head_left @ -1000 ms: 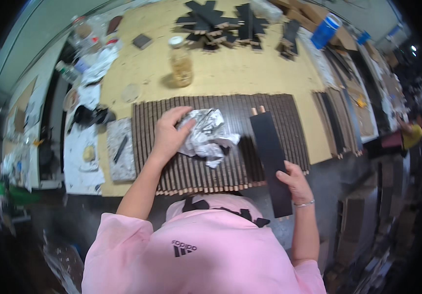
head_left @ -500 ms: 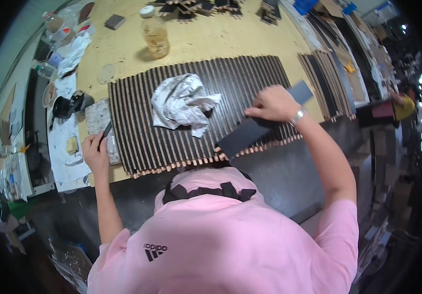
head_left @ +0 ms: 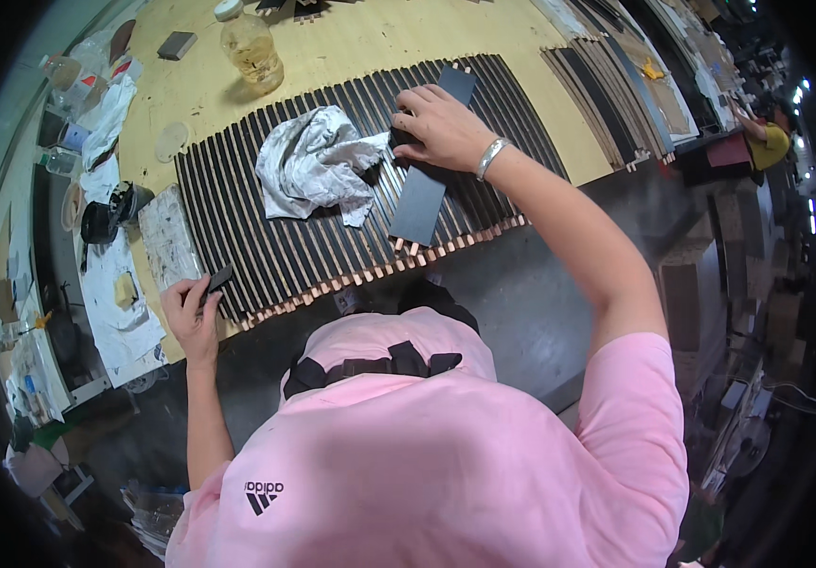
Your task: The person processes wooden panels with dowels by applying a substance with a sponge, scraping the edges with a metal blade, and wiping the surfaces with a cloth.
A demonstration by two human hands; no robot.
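Observation:
Many slim black strips with pale wooden ends [head_left: 285, 251] lie side by side on the yellow table. Across their right part a flat dark board [head_left: 417, 208] rests at a slant. My right hand [head_left: 438, 131] is closed over the board's middle, thumb and fingertips at its left edge; what lies under the palm is hidden. A small dark flat piece [head_left: 221, 277] is pinched in my left hand [head_left: 192, 312], at the near left corner of the strips. Between the hands, a crumpled, stained white cloth [head_left: 308, 170] sits on the strips.
Left of the strips lie a smudged pale slab [head_left: 169, 237], a black container [head_left: 114, 213] and a yellowish lump [head_left: 125, 290]. A bottle of amber liquid [head_left: 251, 52] stands behind, with a grey block [head_left: 177, 45]. More strips [head_left: 607, 99] lie right; a person [head_left: 766, 142] is beyond.
My right hand and the board have moved left over the strips, and the board has turned steeper. My left hand has brought the small dark piece to the strips' near left corner. The view has shifted.

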